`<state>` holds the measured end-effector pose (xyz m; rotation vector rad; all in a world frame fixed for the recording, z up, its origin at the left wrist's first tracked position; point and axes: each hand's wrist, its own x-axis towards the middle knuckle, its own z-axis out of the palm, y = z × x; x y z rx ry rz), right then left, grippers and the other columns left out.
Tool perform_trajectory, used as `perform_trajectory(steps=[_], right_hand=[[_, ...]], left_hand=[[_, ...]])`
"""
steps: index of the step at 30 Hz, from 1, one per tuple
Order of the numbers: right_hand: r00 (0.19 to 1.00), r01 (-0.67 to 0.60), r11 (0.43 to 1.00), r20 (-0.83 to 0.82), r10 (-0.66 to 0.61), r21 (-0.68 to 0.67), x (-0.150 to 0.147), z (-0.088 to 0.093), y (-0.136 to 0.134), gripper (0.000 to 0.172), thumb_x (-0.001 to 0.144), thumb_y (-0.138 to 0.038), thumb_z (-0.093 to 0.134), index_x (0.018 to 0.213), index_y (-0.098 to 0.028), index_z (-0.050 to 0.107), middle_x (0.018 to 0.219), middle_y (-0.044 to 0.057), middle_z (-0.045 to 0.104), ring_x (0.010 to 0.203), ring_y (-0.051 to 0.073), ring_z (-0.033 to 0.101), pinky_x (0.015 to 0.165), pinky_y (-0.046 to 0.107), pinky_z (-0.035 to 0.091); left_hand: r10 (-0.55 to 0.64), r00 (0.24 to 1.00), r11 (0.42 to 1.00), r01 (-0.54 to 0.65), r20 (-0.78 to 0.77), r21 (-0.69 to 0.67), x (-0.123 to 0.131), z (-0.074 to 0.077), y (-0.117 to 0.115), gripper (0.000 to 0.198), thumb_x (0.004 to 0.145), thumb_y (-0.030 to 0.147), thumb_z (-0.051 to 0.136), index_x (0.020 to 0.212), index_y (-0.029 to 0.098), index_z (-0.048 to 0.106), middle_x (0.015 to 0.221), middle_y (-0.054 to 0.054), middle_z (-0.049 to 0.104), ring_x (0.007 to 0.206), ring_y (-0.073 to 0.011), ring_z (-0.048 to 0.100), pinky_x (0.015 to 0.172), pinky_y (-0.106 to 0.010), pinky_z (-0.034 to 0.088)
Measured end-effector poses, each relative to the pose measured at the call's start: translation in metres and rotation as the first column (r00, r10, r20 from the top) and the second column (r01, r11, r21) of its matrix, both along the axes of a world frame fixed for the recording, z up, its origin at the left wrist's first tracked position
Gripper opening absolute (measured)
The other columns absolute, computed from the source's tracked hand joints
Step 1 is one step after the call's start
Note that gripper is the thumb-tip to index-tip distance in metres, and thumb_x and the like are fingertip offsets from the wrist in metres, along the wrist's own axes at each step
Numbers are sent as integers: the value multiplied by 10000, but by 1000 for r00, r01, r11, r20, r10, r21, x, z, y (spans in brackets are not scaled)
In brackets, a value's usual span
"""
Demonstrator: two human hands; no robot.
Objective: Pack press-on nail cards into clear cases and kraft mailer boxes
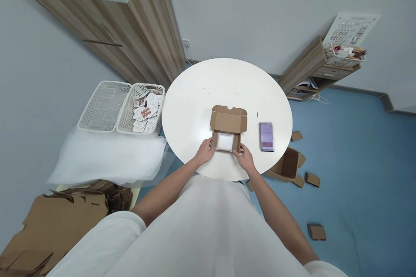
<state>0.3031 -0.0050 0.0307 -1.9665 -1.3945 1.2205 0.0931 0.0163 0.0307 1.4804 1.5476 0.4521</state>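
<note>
A small brown cardboard box (pixel 229 122) stands on the white round table with its lid folded up and back. Inside it lies a white wrapped packet (pixel 225 142), with bare cardboard on either side of it. My left hand (pixel 205 152) grips the box's left wall near the front corner. At the opposite front corner, my right hand (pixel 244 157) holds the right wall, its fingers at the edge. To the right of the box, apart from both hands, lies a purple rectangular item (pixel 266 136) whose surface is blurred out.
The table (pixel 188 95) has a curved edge. To its left are a basket of printed cards (pixel 146 112), a basket of clear items (pixel 105 106), white sheets (pixel 110 156) and flattened cardboard (pixel 65 220). On the blue floor at right are an open carton (pixel 289 162) and several small boxes (pixel 316 231).
</note>
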Motion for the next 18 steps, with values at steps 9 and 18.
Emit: perform_trajectory(steps=[9,18], right_hand=[[998,39,999,52,-41,28,6,2,10,574,733,-455,518,1221,-158,468,1221,134,513,985,231,561,853,375,435],[930,230,967,-269,-250,-106,37,0,91,580,738,-642,386,1079,-207,562,1151,64,584,873,179,568,693,305,470]], left_hand=[[102,995,994,-103,-8,-31,-9,-2,5,451,821,370,430,1205,133,447,1218,-149,496,1019,-222,525,870,-341,398],[348,921,933,-322,173,-164,-20,14,73,528,837,577,285,1092,176,514,1207,-129,532,994,-205,566,807,-323,428]])
